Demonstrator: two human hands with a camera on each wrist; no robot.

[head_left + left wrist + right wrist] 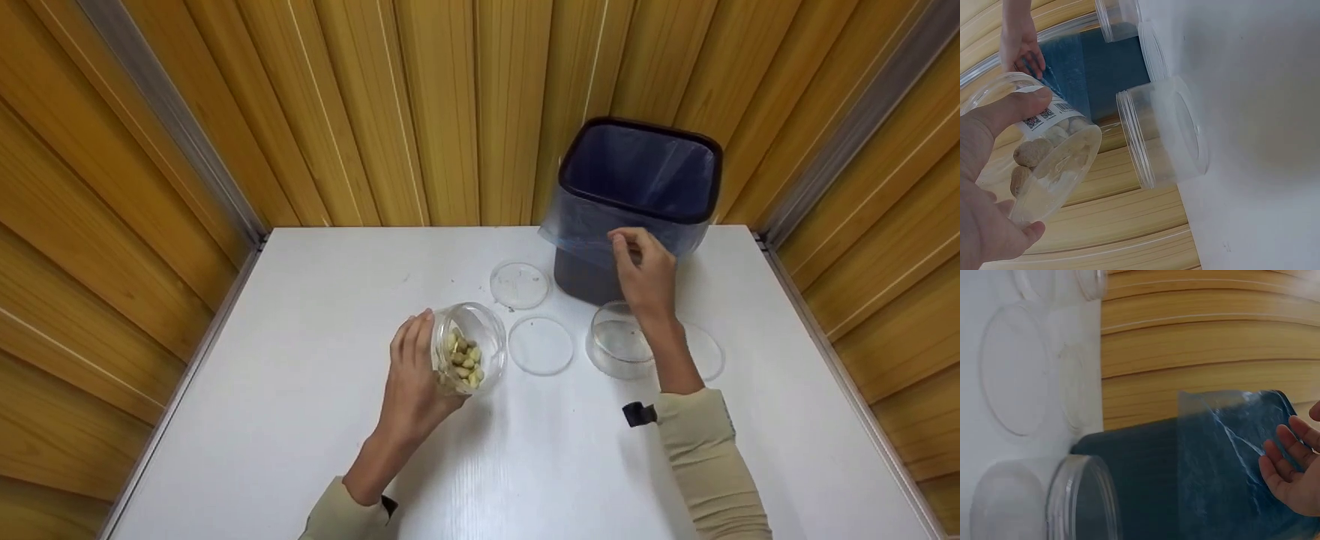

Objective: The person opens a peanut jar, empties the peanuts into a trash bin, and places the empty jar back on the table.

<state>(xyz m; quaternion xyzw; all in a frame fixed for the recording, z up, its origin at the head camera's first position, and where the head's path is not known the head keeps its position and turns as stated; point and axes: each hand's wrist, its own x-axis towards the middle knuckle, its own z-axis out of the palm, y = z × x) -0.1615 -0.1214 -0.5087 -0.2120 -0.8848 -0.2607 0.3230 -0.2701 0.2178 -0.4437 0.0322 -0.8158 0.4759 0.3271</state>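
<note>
My left hand [412,367] grips a see-through plastic jar [1058,140] with a label, thumb over its side. The jar is tilted, and nut-like pieces [463,358], pale green to brown, lie inside it. A second see-through jar [1162,135] stands upright on the table close to the tilted one. My right hand [649,274] is raised in front of the dark bin [589,277], beside its bluish plastic liner [1230,461]. In the right wrist view its fingers [1280,464] are loosely bent, with nothing between them.
Another see-through jar [619,367] stands by the bin, partly behind my right forearm. Round see-through lids lie on the white table [337,277]: one in the middle [540,345], one farther back [519,285] with small crumbs around it, one at the right [709,352]. Wood-patterned walls [435,112] enclose the table.
</note>
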